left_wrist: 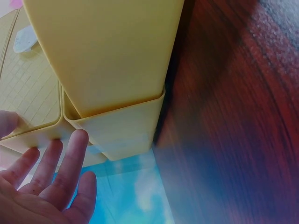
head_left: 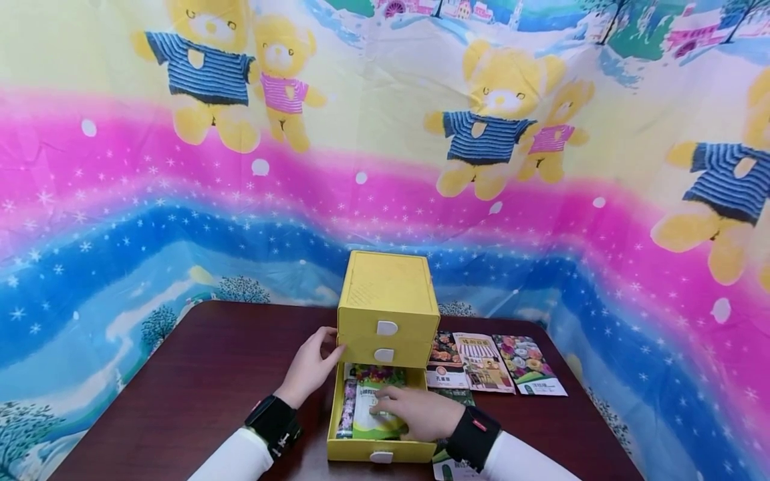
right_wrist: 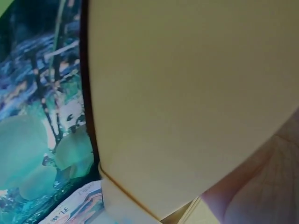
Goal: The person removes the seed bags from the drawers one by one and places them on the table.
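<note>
A yellow drawer cabinet (head_left: 390, 284) stands on the table, its bottom drawer (head_left: 381, 451) pulled out toward the front. Inside that drawer lie a green-and-white seed packet (head_left: 365, 415) and a narrow strip of a packet with pink flowers (head_left: 346, 409) at its left. My right hand (head_left: 421, 413) is in the drawer over the green-and-white packet, its fingertips at the packet's face; the right wrist view shows mostly the drawer's side wall (right_wrist: 187, 93). My left hand (head_left: 311, 367) touches the cabinet's left side, fingers extended in the left wrist view.
Right of the cabinet lie several flower seed packets, among them a yellow illustrated packet (head_left: 484, 364) and a packet with mixed flowers (head_left: 529, 366). Another packet (head_left: 455, 469) lies partly under my right wrist. A patterned cloth (head_left: 385, 133) hangs behind the dark wooden table (head_left: 240, 347).
</note>
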A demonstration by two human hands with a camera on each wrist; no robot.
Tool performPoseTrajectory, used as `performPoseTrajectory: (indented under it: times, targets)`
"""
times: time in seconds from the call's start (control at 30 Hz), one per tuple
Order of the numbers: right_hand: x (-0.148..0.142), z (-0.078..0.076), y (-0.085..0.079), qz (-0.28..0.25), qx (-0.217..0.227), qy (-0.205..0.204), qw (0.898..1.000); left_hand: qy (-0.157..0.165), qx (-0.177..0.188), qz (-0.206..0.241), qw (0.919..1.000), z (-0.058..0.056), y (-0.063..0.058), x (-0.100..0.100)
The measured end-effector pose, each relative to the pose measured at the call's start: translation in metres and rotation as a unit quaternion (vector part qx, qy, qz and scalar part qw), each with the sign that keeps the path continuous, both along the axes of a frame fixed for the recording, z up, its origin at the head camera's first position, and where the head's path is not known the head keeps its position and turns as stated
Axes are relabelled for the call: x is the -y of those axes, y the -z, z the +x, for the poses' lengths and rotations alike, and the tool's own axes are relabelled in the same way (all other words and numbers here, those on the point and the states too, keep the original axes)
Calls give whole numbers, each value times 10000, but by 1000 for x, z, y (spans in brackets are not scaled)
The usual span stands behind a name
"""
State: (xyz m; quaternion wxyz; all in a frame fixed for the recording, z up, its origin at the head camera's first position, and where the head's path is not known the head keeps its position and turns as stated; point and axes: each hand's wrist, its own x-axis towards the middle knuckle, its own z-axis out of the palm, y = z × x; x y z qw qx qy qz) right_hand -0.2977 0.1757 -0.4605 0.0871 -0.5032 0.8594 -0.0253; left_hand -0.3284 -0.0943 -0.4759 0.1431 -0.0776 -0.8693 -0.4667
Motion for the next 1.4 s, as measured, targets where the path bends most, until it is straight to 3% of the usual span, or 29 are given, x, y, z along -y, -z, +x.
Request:
performPoseTrajectory:
  times: [0.23,0.53,0.87,1.23,1.4]
  targets:
    - [-1,-1,3,-36,88,100,9999,31,21,55,10000,-1,1,0]
    - [-3,-1,7,-184,-327,10,9993,-16,78,14,10000,0,3,0]
    - [-6,1,7,-909,-922,176,9914,-90,101,-20,9999,0,3,-1]
    - [-12,12,-1,-1757,-1793,343,9674,-63,89,-45,9999,0,1,-1]
    - [-16,14,-3,-2233,-2417,379,9436,-61,59,-67,9999,-1,1,0]
